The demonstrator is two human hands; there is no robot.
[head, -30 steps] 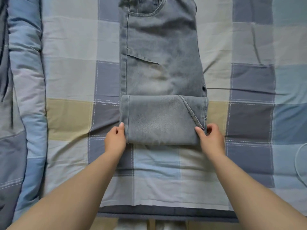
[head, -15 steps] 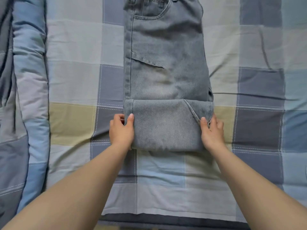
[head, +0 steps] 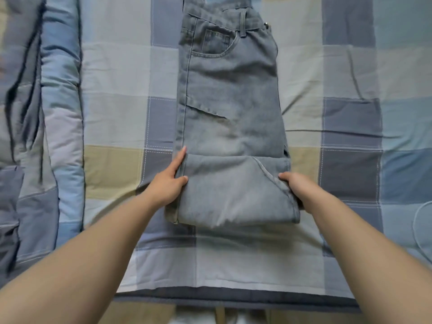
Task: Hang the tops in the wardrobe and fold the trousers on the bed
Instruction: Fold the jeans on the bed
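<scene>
Left fingers [head: 181, 157] lie straight along the left edge of the jeans [head: 230, 122], thumb curling onto the folded layer, so the left hand [head: 169, 182] pinches that edge. Right hand [head: 298, 188] grips the right edge of the same fold: thumb on top, the other fingers hidden under or behind the denim, so can't tell how they lie. The fold [head: 233, 190] is the leg end doubled up over the thighs; its near edge sits slightly raised off the bed sheet [head: 350, 66]. Jeans lie lengthwise mid-bed, waistband far, fold near. Step in hand, as I read it: folding the trousers, first fold made, second one starting. Next move probably calls for both hands carrying the doubled part far towards the waistband, edges kept level so the stack stays square, then a press flat. Containers: none in view, no wardrobe, no tops. A rolled duvet [head: 46, 113] runs along the left side; a thin cable [head: 417, 226] loops at the right edge.
</scene>
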